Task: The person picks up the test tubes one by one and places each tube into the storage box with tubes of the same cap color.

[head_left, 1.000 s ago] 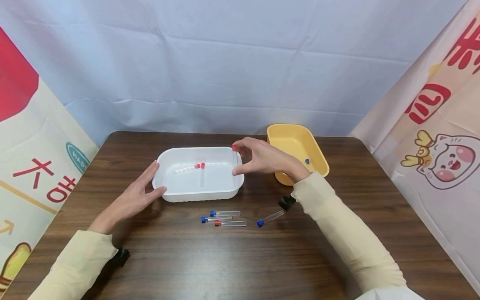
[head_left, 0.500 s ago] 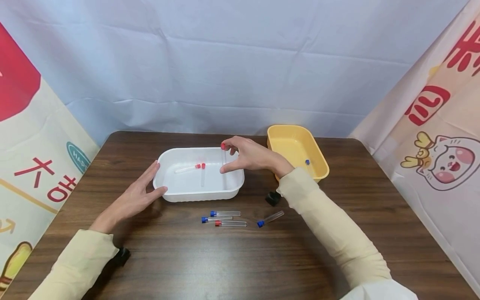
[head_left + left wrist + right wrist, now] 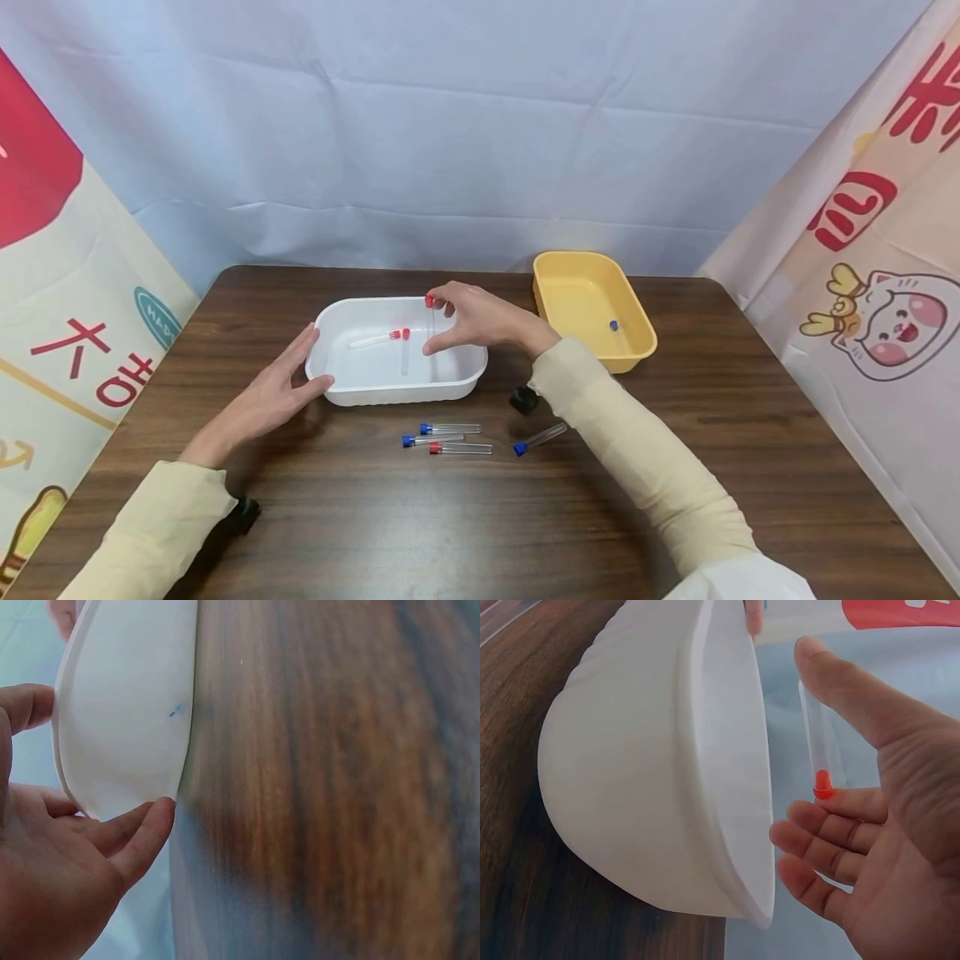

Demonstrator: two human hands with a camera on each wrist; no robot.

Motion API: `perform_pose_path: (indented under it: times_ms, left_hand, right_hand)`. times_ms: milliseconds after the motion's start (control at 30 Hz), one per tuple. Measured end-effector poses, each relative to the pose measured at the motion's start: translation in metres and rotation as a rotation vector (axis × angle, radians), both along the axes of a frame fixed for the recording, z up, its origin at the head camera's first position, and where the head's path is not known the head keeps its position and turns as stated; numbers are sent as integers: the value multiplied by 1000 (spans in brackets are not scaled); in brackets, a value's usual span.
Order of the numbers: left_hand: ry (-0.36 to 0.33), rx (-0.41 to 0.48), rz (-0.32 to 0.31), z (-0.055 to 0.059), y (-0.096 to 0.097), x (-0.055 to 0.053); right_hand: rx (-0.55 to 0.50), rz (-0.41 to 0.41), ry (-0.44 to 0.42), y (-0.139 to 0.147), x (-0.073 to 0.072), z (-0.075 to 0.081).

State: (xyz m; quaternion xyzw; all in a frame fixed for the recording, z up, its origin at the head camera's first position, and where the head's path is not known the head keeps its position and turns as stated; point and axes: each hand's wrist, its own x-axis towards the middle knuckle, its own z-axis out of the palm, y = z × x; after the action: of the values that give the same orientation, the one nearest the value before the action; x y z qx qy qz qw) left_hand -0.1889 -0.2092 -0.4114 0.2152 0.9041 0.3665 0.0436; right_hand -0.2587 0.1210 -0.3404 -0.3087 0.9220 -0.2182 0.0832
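Note:
In the head view, my right hand (image 3: 480, 317) is over the right half of a white basin (image 3: 405, 397), pinching a red-capped test tube (image 3: 431, 321) lengthwise. The right wrist view shows my thumb at the clear end of this tube (image 3: 816, 739) and my index finger at its red cap; the other fingers curl loosely. Inside the basin lie two more red-capped tubes, one slanted (image 3: 371, 340) and one pointing toward me (image 3: 405, 357). My left hand (image 3: 270, 400) rests its fairly straight fingers against the basin's left end, thumb at the front-left rim.
On the brown table (image 3: 420, 533), before the basin, lie two blue-capped tubes (image 3: 450, 428) and a red-capped tube (image 3: 465, 448). Another blue-capped tube (image 3: 542, 437) lies farther right. A yellow basin (image 3: 626, 364) at the back right holds a blue-capped tube (image 3: 613, 325).
My right hand has moved left with the red-capped tube, from the white basin's right rim to over its inside, and slightly lower. The left hand has stayed put.

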Motion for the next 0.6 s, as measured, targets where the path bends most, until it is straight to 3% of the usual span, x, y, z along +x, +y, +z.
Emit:
perform_pose_path:
  times_ms: [300,600]
  left_hand:
    - [-8,-3,2,0,0,1]
    - [-19,-4,7,0,1,1]
  right_hand:
    - [3,-37,-51,-4,-2,-11]
    - [23,-33,-31,-8,-7,-20]
